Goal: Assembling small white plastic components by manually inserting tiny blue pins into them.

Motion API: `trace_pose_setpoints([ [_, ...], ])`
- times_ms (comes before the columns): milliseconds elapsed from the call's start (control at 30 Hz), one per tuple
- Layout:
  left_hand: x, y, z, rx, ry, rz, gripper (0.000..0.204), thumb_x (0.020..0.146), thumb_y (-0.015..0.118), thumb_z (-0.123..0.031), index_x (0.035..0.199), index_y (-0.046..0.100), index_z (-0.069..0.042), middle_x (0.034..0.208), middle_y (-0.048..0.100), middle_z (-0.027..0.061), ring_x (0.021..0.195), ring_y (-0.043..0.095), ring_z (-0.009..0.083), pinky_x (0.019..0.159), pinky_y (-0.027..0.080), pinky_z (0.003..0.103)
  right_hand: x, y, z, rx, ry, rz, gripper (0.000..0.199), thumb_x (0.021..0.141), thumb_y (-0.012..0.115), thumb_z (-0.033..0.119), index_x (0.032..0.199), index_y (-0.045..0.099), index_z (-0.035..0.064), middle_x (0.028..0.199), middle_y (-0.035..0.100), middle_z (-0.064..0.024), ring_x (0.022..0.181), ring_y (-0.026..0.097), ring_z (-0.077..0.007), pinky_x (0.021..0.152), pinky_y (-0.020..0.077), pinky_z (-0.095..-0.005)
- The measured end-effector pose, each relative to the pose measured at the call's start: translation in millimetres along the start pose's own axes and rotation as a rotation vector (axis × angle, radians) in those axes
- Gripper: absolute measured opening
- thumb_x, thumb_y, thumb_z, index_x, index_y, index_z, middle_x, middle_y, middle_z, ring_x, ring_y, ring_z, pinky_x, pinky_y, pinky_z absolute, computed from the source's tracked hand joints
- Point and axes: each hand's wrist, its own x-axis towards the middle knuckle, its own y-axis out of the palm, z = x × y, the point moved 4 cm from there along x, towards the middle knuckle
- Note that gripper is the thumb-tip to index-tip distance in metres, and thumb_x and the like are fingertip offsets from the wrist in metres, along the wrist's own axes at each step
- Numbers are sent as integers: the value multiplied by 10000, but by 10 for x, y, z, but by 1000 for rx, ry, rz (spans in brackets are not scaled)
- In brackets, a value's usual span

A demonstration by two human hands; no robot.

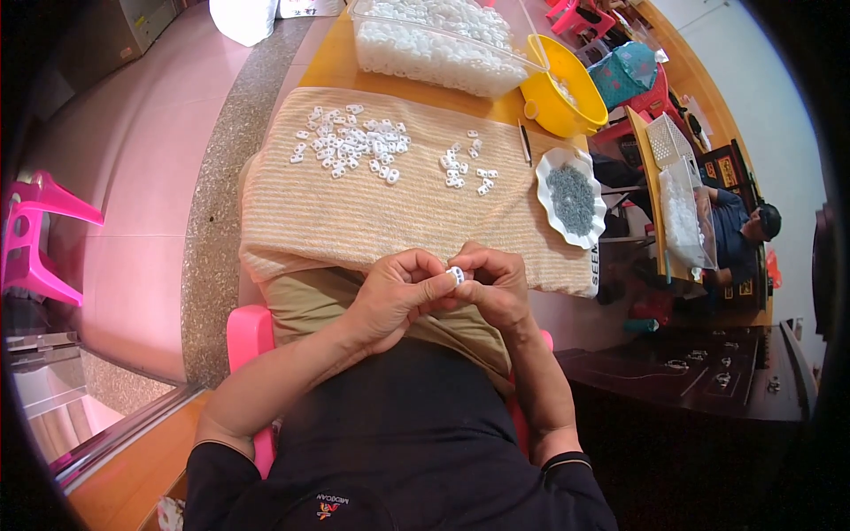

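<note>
Close in front of my body, my left hand (pixel 403 296) and my right hand (pixel 492 285) meet, thumbs and forefingers pinching one small white plastic piece with two dark round holes (pixel 457 275). Both hands are closed on it; the other fingers curl underneath and are partly hidden. Beyond them, a striped beige towel (pixel 354 226) covers the table's near part. A loose heap of similar white two-hole pieces (pixel 350 142) lies on its left side. A smaller scatter of these pieces (pixel 454 165) is right of the middle. To the right stands a scalloped white dish (pixel 545 196) holding small dark grey bits (pixel 572 199).
At the back are a clear plastic bin (pixel 363 40) full of white pieces and a yellow basin (pixel 580 117). A thin pen-like tool (pixel 526 144) lies beside the dish. A pink stool (pixel 40 234) stands at left. Another person (pixel 739 226) sits far right by another bin.
</note>
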Motion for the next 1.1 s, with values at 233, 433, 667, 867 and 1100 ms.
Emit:
trace_pose_setpoints([
  [233, -19, 23, -10, 17, 42, 30, 91, 884, 662, -92, 883, 584, -45, 869, 649, 50, 760, 640, 133, 703, 553, 252, -18, 51, 24, -86, -71, -28, 268, 771, 776, 114, 974, 678, -30, 812, 589, -32, 740, 510, -93, 664, 403, -220],
  [433, 51, -77, -20, -31, 10, 17, 115, 912, 636, -149, 949, 596, -47, 884, 653, 35, 800, 646, 107, 711, 557, 238, 26, 101, 74, -104, -34, -81, 272, 793, 764, 124, 994, 668, -31, 834, 594, -31, 744, 520, -86, 658, 400, -209],
  [667, 64, -48, -37, -93, -8, -4, 264, 990, 487, -297, 1015, 572, -49, 983, 656, 96, 856, 650, 167, 752, 559, 284, 17, 70, 72, -236, -53, -97, 215, 783, 717, 21, 987, 666, -26, 846, 620, -43, 767, 573, -97, 688, 465, -233],
  [867, 72, -66, -29, -117, -31, -19, 241, 998, 470, -268, 1041, 564, -50, 1003, 648, 100, 875, 644, 165, 744, 563, 286, 15, 68, 63, -375, -87, -120, 226, 766, 737, 53, 974, 672, -10, 807, 613, -51, 725, 575, -112, 657, 460, -248],
  [1100, 83, -108, 8, -136, -31, -40, 218, 994, 478, -250, 1030, 567, -54, 978, 630, 70, 871, 635, 144, 748, 568, 284, 5, 75, 75, -471, -130, -128, 246, 757, 744, 68, 982, 670, 2, 796, 608, -69, 701, 583, -138, 639, 466, -264],
])
